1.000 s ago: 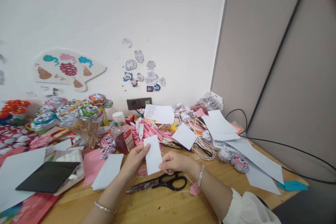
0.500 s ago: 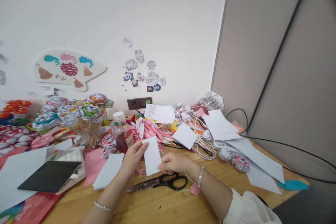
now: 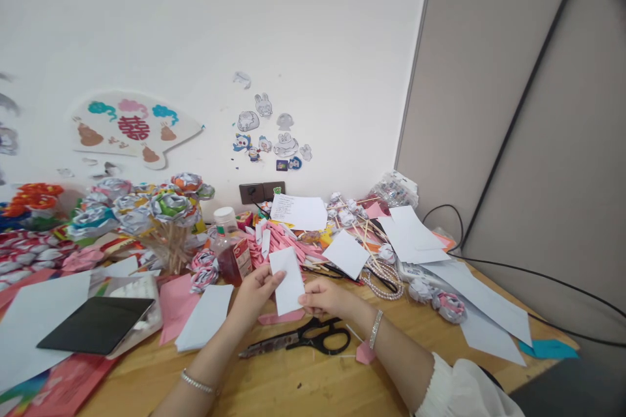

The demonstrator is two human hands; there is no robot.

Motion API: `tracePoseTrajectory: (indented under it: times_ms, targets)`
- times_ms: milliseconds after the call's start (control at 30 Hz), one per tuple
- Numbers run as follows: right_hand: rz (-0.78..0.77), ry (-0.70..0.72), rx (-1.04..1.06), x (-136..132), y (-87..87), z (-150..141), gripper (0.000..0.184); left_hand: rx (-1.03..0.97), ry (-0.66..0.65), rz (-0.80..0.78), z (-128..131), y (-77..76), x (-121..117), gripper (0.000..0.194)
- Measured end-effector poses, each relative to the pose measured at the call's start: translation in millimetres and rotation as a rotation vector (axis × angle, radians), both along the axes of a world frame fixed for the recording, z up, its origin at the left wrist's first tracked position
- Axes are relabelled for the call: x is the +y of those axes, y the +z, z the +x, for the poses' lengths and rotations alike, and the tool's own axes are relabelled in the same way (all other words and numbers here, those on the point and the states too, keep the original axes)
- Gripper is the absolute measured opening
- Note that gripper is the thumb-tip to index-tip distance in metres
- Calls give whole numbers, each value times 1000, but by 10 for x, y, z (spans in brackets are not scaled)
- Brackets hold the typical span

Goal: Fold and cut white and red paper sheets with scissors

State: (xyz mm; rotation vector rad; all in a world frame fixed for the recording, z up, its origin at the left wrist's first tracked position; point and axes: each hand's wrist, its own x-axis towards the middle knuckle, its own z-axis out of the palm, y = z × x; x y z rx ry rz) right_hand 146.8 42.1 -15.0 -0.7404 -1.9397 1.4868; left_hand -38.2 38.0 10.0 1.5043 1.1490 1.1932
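Observation:
A small white paper rectangle (image 3: 288, 279) is held upright between both hands above the wooden table (image 3: 303, 384). My left hand (image 3: 254, 291) pinches its left edge with thumb and fingers. My right hand (image 3: 327, 300) grips its lower right corner, fingers curled. Black-handled scissors (image 3: 306, 338) lie on the table just below my hands. A pink paper strip (image 3: 280, 318) lies under the held paper.
A red liquid bottle (image 3: 229, 254) stands behind my left hand. Paper flowers on sticks (image 3: 161, 215) and a black tablet (image 3: 95, 324) are at the left. Pink folded strips (image 3: 283, 244), white sheets (image 3: 415, 231) and a bead string (image 3: 384, 277) crowd the back. Cables (image 3: 538, 273) run right.
Both hands have shifted slightly away from me with the white paper. The paper is a little shorter in view, with its lower part now covered by my right fingers.

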Motion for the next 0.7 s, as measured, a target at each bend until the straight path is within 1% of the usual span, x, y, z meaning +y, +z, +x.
tracePoseTrajectory:
  times_ms: [200,267,333,400,467,533,600,667,700]
  targets:
    - [134,-82,-84,44,-36,-13,34,6,-67,-32,9,-26,-5,31]
    - [203,-137,-141,41,-25,-23,33,-11,-51,-35,10,-38,5,32]
    - [295,-221,-209,23,-7,-43,31,-16,-22,-27,23,-46,14,33]
    - [393,-299,-278,-11,12,-75,28,-15,-2,-11,57,-52,10,34]
    - [473,-346,-332,-57,26,-114,24,-8,22,20,109,-57,-8,37]
    - [575,-375,-400,-101,38,-150,22,18,56,43,160,-63,-34,37]
    - [661,-379,-456,-129,50,-171,24,52,79,47,193,-64,-54,35]
    - [661,-358,-458,-128,61,-171,30,51,85,34,201,-52,-63,32]
    - [619,-340,-428,-116,64,-163,33,31,85,21,197,-40,-65,32]
